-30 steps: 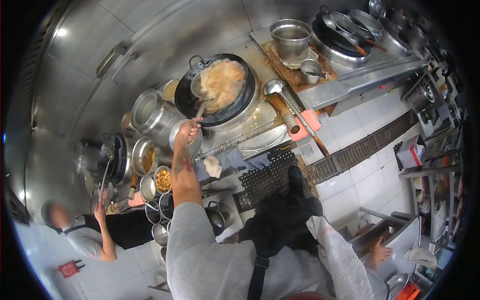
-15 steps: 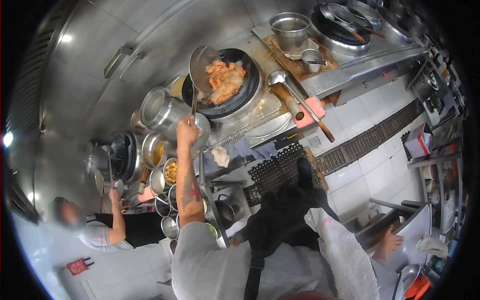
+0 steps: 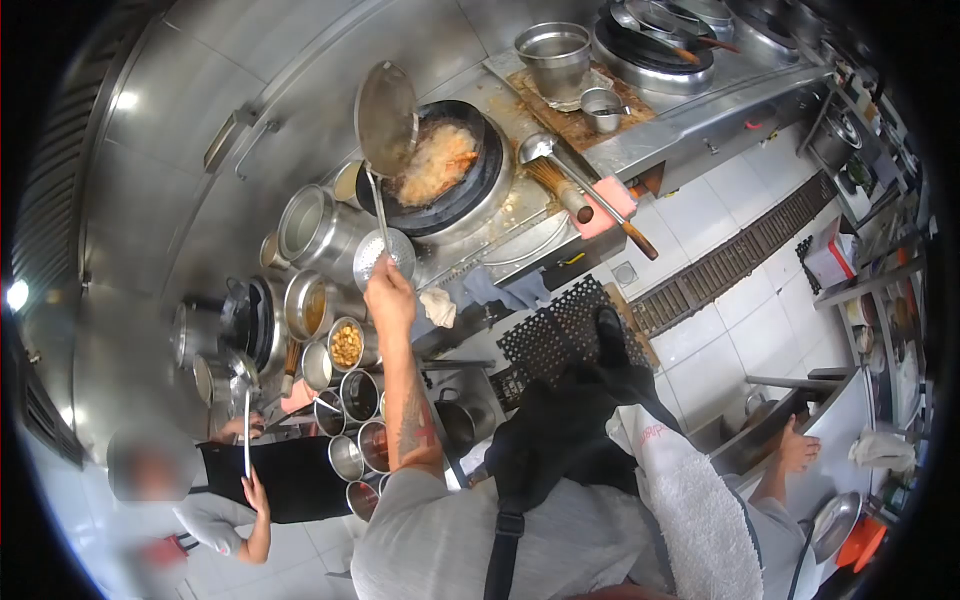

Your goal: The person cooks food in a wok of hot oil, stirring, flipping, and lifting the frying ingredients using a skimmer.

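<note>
My left hand [image 3: 390,298] is wrapped round the long handle of a large round skimmer [image 3: 386,118]. The skimmer is tilted up at the left side of a black wok [image 3: 484,192]. Orange-brown battered pieces [image 3: 437,172] bubble under pale foam in the wok's oil. Beside my left hand is a perforated round metal piece [image 3: 378,258]; whether they touch I cannot tell. Far to the right, my right hand [image 3: 798,450] has its fingers stretched out at the edge of a pulled-out steel drawer [image 3: 835,425]. What lies under its palm is hidden.
A steel ladle [image 3: 540,150], a bamboo brush [image 3: 560,190] and a pink cloth [image 3: 605,208] lie by the wok. Steel pots [image 3: 310,225] and ingredient tins [image 3: 347,343] line the left. A co-worker [image 3: 240,470] holds a long handle there. A black perforated mat [image 3: 560,335] covers the floor.
The skimmer has tilted up and shifted left from over the wok, and my left hand is lower in view. Foam now covers more of the food. My right hand stays by the drawer.
</note>
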Demonstrator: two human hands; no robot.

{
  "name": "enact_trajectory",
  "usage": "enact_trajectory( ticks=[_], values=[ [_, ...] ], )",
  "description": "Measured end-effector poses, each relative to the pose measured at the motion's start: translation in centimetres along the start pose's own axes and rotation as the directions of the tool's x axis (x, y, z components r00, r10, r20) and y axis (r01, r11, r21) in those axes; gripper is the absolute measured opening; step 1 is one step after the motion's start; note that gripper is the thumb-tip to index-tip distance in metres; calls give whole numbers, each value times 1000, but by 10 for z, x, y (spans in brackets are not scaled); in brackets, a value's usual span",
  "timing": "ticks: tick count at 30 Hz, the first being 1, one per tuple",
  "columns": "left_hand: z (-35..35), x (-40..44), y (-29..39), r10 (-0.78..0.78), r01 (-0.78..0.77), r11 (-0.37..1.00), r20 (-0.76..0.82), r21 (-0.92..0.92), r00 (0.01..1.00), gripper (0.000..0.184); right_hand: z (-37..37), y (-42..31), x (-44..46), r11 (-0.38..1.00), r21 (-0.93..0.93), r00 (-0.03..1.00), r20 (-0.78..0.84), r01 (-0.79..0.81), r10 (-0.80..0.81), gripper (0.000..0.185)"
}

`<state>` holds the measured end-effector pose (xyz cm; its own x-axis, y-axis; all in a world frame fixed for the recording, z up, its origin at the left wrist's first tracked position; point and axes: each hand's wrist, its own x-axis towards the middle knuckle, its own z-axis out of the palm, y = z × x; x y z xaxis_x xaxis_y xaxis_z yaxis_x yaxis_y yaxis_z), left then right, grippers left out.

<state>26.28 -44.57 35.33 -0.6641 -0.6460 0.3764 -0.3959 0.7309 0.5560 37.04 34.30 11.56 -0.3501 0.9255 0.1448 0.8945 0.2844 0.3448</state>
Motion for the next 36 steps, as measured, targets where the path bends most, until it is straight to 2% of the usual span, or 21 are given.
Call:
enact_trajectory(
  ticks=[1, 3, 5, 7, 8, 10, 14, 16, 17, 19, 22, 23, 25, 27, 28, 30, 31, 33, 34, 36],
  values=[
    [10, 3, -7, 4, -4, 1000, 0, -7, 1000, 28, 1, -1, -1, 1000, 4, 1000, -2, -7, 7, 108],
    [34, 17, -19, 129, -155, 973, 150, 173, 980, 26, 3, 0, -1, 1000, -6, 999, -28, -14, 14, 109],
    [70, 53, -49, 87, -153, 942, 224, 299, 971, 23, -2, 3, -2, 1000, -20, 1000, -27, -9, 8, 110],
    [82, 97, -75, 181, -208, 965, 171, 159, 969, 27, -4, 1, -4, 1000, -29, 1000, -23, 6, -7, 110],
    [70, 94, -63, 173, -199, 967, 163, 158, 971, 27, -3, 2, -3, 1000, -3, 1000, -16, 2, -2, 111],
    [45, 95, -33, 147, -148, 984, 18, 99, 989, 28, 1, 2, 0, 1000, 26, 1000, -11, 1, -1, 111],
    [12, 36, -25, 145, -133, 985, -110, 110, 983, 28, 4, 3, -1, 999, 52, 1000, -9, -3, 3, 110],
    [29, 21, -45, 90, -99, 985, 70, 140, 993, 27, 0, 0, -1, 997, 73, 1000, -19, -18, 20, 110],
    [45, 33, -49, 94, -101, 987, 60, 121, 994, 27, 0, -1, -2, 998, 64, 1000, -22, -11, 12, 110],
    [69, 57, -62, 93, -125, 977, 185, 173, 978, 24, 10, 13, 1, 999, 43, 999, -46, 14, -12, 110],
    [78, 90, -49, 85, -84, 996, -13, 13, 996, 24, 18, 2, 7, 999, 43, 999, -46, -9, 11, 111],
    [86, 96, -51, 97, -96, 995, -93, 13, 991, 24, 18, 1, 4, 997, 75, 998, -55, -28, 32, 112],
    [92, 110, -58, 38, -33, 999, -135, 38, 990, 22, 14, -3, 1, 998, 66, 998, -54, -21, 24, 111],
    [88, 127, -76, 158, -168, 971, 76, 171, 985, 20, 16, 2, 2, 999, 26, 999, -24, -31, 32, 111],
    [82, 138, -86, 162, -175, 968, 85, 181, 983, 20, 19, 2, 5, 998, 58, 999, -29, -30, 32, 110],
    [70, 157, -95, 215, -284, 900, 231, 329, 949, 18, 16, 5, 2, 996, 78, 999, -10, -38, 39, 110],
    [57, 155, -76, 235, -309, 890, 246, 335, 941, 18, 2, 5, -1, 997, 68, 1000, 13, -24, 24, 110],
    [13, 122, -28, 232, -249, 941, 101, 229, 967, 19, -4, 5, -5, 999, 40, 998, 55, -24, 22, 109],
    [10, 106, -20, 246, -268, 935, 119, 233, 962, 19, 0, 4, -1, 1000, 30, 1000, 26, -9, 8, 109],
    [14, 90, -3, 160, -159, 976, 1, 148, 987, 23, -2, 2, -2, 1000, 16, 1000, 4, 14, -14, 109]
  ],
)
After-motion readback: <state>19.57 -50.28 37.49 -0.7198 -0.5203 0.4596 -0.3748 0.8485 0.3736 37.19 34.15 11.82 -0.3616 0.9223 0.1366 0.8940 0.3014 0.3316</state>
